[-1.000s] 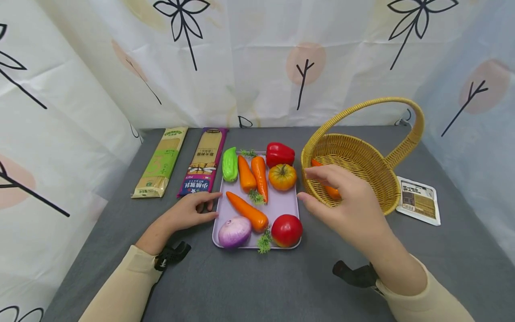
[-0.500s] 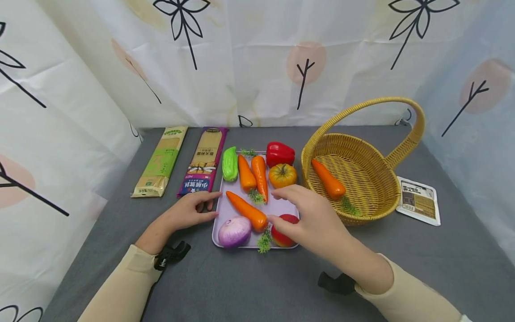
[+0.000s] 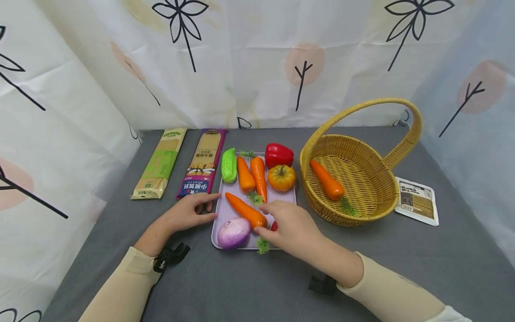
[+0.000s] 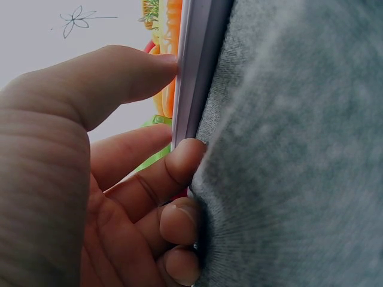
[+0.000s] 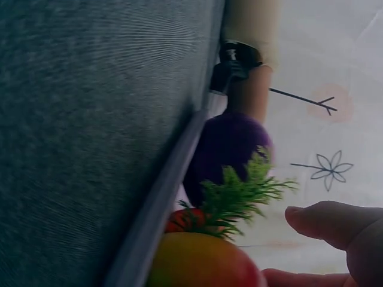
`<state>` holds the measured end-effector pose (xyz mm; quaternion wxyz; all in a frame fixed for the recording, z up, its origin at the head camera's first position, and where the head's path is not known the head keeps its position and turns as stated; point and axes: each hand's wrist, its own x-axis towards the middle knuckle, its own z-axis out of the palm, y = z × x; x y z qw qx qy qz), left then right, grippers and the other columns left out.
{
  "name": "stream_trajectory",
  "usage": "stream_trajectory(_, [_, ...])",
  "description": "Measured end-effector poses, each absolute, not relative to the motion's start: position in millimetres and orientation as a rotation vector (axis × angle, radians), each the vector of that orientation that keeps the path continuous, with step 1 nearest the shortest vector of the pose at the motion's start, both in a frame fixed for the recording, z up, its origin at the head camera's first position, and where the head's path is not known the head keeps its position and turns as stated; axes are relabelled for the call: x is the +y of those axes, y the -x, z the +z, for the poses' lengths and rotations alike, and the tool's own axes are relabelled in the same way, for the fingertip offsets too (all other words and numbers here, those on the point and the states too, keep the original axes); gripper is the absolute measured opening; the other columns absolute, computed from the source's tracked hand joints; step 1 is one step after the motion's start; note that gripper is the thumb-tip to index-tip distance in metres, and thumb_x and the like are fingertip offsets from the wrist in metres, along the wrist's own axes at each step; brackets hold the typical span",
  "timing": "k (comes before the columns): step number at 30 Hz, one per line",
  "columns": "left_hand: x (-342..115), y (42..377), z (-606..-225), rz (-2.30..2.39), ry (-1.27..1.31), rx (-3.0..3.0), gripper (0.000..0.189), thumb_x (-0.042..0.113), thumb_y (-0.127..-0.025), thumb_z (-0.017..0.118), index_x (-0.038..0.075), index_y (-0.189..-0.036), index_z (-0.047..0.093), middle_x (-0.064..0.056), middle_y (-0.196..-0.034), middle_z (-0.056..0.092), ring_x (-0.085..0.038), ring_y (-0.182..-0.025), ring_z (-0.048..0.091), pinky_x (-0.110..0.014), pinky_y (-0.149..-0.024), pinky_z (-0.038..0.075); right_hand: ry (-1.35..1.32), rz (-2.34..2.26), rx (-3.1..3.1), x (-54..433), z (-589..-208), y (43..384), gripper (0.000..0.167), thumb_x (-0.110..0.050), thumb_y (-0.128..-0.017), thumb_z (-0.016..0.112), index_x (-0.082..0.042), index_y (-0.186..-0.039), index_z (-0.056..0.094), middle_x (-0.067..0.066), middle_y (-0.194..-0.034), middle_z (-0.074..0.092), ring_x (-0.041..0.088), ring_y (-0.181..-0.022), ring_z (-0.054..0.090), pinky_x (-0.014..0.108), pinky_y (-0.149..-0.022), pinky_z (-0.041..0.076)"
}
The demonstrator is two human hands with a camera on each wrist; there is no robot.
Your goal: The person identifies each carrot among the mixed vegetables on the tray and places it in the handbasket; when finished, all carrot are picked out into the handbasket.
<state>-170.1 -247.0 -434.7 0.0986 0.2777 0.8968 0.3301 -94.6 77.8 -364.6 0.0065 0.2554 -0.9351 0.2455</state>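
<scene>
My left hand (image 3: 187, 212) touches the left rim of a lilac tray (image 3: 284, 197) with thumb and fingertips. On the tray, a diagonal orange carrot (image 3: 242, 208) lies above a purple onion (image 3: 233, 233). My right hand (image 3: 295, 227) reaches over the tray's lower right, thumb and forefinger spread apart at the carrot's thick end. Beneath that hand is a red round fruit, mostly hidden in the head view; the right wrist view shows the fruit (image 5: 200, 260) with a yellow side, beside the carrot's green leaves (image 5: 242, 194).
Farther up the tray lie two carrots (image 3: 259, 176), a green pepper (image 3: 229, 165), a red bell pepper (image 3: 279, 155) and a small pumpkin (image 3: 281, 178). At right stands a wicker basket (image 3: 364, 163) holding a carrot (image 3: 327, 181), beside a flat packet (image 3: 416, 201). Two noodle packs (image 3: 161, 163) lie left.
My right hand has moved left from the basket to the tray, uncovering the carrot in the basket and covering the red fruit. My left hand stays at the tray's rim.
</scene>
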Motion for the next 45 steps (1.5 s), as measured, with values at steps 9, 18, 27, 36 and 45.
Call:
stream_trajectory(9, [-248, 171, -440, 0.993, -0.852, 2.654, 0.055, 0.026, -0.092, 0.079, 0.012, -0.142, 0.061, 0.003, -0.09, 0.053, -0.014, -0.072, 0.049, -0.027, -0.063, 0.04, -0.783, 0.632, -2.984, 72, -385, 101, 0.039, -0.04, -0.085, 0.083, -0.013, -0.112, 0.075, -0.008, -0.076, 0.059, 0.008, -0.062, 0.048, 0.027, -0.055, 0.04])
stream_trajectory(18, [-248, 173, -439, 1.036, -0.934, 2.668, 0.048, 0.02, -0.092, 0.078, 0.006, -0.135, 0.064, 0.002, -0.089, 0.055, -0.011, -0.068, 0.047, -0.027, -0.061, 0.039, -0.774, 0.565, -2.985, 67, -394, 101, 0.026, -0.039, -0.085, 0.081, -0.018, -0.084, 0.067, -0.009, -0.062, 0.048, 0.012, -0.06, 0.047, 0.036, -0.065, 0.046])
stream_trajectory(27, [-248, 172, -439, 1.04, -0.9, 2.648, 0.049, 0.022, -0.093, 0.079, 0.006, -0.136, 0.064, 0.002, -0.09, 0.055, -0.012, -0.069, 0.047, -0.028, -0.063, 0.039, -0.714, 0.506, -2.997, 66, -401, 103, 0.031, -0.046, -0.085, 0.081, -0.017, -0.091, 0.073, -0.013, -0.063, 0.049, 0.012, -0.071, 0.058, 0.07, -0.108, 0.026])
stream_trajectory(36, [-249, 173, -438, 1.024, -0.896, 2.654, 0.051, 0.022, -0.092, 0.079, 0.007, -0.138, 0.063, 0.003, -0.09, 0.055, -0.011, -0.069, 0.047, -0.027, -0.062, 0.039, -0.697, 0.534, -2.912, 65, -405, 104, 0.025, -0.044, -0.085, 0.08, -0.022, -0.078, 0.07, -0.015, -0.057, 0.044, 0.007, -0.063, 0.049, 0.072, -0.109, 0.021])
stream_trajectory(45, [-247, 171, -438, 1.044, -0.907, 2.652, 0.047, 0.02, -0.092, 0.079, 0.005, -0.134, 0.064, 0.0, -0.09, 0.056, -0.013, -0.07, 0.048, -0.027, -0.062, 0.04, -0.687, 0.584, -2.847, 68, -399, 104, 0.021, -0.039, -0.083, 0.077, -0.024, -0.073, 0.065, -0.015, -0.055, 0.042, 0.005, -0.06, 0.044, 0.07, -0.111, 0.02])
